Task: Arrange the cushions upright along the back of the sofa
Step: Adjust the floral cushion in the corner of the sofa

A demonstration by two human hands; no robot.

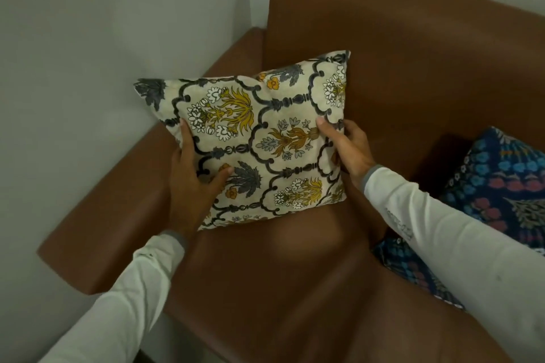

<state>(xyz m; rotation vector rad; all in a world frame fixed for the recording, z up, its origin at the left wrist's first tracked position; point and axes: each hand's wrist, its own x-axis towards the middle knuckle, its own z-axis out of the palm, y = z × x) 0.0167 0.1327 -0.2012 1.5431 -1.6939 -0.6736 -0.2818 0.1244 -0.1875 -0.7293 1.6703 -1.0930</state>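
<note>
Both my hands are on the cream cushion (259,138), the one with the grey lattice and yellow flower print. My left hand (191,177) grips its left edge: fingers run up along the side, thumb presses onto the front face near the lower left. My right hand (348,150) grips the right edge: thumb on the front face, the other fingers wrapped behind and out of sight. The cushion stands on its lower edge on the sofa seat (280,268), in the left corner of the brown sofa. It is tilted back, top edge toward the backrest (398,53); I can't tell whether it actually touches the backrest. Its left side sits over the inner edge of the armrest (118,215), and its top left corner pokes out in front of the pale wall (88,38). A second cushion, the dark blue one (501,194) with red and light blue flowers, lies further right on the seat, apart from the cream one; my right sleeve (442,233) crosses in front of it and hides part of it, so I can't tell if it's upright or slumped. Left sleeve (126,289) comes in from the bottom left, over the armrest end.
</note>
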